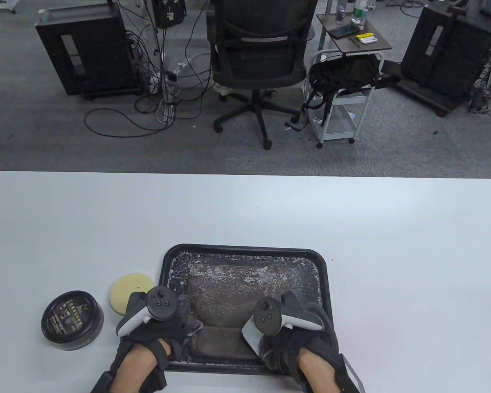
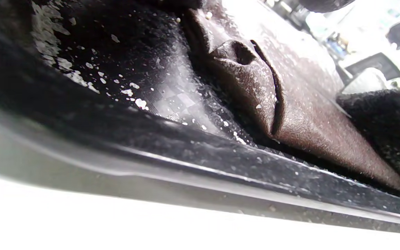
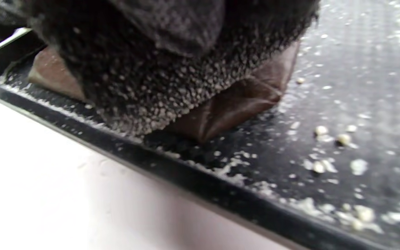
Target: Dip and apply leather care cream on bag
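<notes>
On the white bench (image 1: 245,213), near its front edge, sits a black rectangular plastic tray (image 1: 245,250) flecked all over with pale crumbs of dried cream; it serves as the landmark here. Inside the tray lies the brown pebbled-leather bag (image 1: 237,290), flat, its nearer end folded over and its surface also speckled white. The left hand (image 1: 163,327) rests at the tray's near-left corner, fingers on the bag's edge; the right hand (image 1: 294,331) presses on the bag's near-right corner. Neither visibly grips anything, though how far the fingers curl I cannot tell. Just left of the tray lies a round pale-yellow foam applicator pad (image 1: 125,291), and further left a round black tin of leather cream (image 1: 72,320), lid on. The dipping step looks not yet begun: the hands only steady the bag. The next move likely calls for opening the tin and picking up the pad.
</notes>
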### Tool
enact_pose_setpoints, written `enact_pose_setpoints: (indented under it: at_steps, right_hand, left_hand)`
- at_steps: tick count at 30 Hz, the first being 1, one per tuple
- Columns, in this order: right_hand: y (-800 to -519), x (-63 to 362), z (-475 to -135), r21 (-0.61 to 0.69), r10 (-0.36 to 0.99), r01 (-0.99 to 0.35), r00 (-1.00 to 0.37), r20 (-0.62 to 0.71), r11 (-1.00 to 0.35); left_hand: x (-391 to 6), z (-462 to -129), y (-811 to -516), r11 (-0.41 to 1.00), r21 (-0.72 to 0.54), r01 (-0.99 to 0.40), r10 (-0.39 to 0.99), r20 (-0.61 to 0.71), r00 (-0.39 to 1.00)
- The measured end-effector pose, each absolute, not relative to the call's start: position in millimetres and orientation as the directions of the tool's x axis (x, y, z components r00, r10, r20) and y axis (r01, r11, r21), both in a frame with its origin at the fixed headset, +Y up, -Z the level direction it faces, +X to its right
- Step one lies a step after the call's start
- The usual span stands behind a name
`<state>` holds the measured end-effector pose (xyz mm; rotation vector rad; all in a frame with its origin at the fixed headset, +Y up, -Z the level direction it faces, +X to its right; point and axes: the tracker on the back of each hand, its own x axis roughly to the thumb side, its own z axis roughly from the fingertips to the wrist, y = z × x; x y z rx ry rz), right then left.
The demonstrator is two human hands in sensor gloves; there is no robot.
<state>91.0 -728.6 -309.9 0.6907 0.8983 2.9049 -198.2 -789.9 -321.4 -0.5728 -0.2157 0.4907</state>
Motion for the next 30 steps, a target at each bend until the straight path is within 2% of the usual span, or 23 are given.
enact_pose_setpoints:
  at_steps: [10, 16, 19, 23, 26, 30]
  right_hand:
    - [-733, 132, -324, 0.569, 0.196, -0.007, -0.942, 0.271, -0.822]
    - [-721, 149, -328, 0.473, 0.223, -0.089, -0.946, 0.236, -0.877]
    - [-705, 155, -329, 0.208, 0.206, -0.157, -0.949, 0.238, -0.965]
    - [-693, 162, -325, -0.037, 0.212, -0.226, -0.95, 0.227, -0.973]
    - [-688, 167, -324, -0.109, 0.219, -0.247, -0.95, 0.223, -0.963]
    - [-687, 174, -324, -0.118, 0.255, -0.283, -0.944, 0.21, -0.952]
  left_hand:
    - [-190, -317, -791, 0.769, -0.545, -0.334, 0.443, 0.079, 0.893]
    - [-181, -314, -784, 0.845, -0.487, -0.22, 0.331, 0.154, 0.931]
    - [-176, -313, -774, 0.904, -0.397, -0.157, 0.258, 0.215, 0.942]
    - [-165, -307, -756, 0.964, -0.251, -0.091, 0.163, 0.284, 0.945]
    - [-152, -296, -734, 0.992, -0.098, -0.078, 0.106, 0.321, 0.941]
    - [-129, -280, -710, 0.987, 0.128, -0.098, 0.044, 0.369, 0.929]
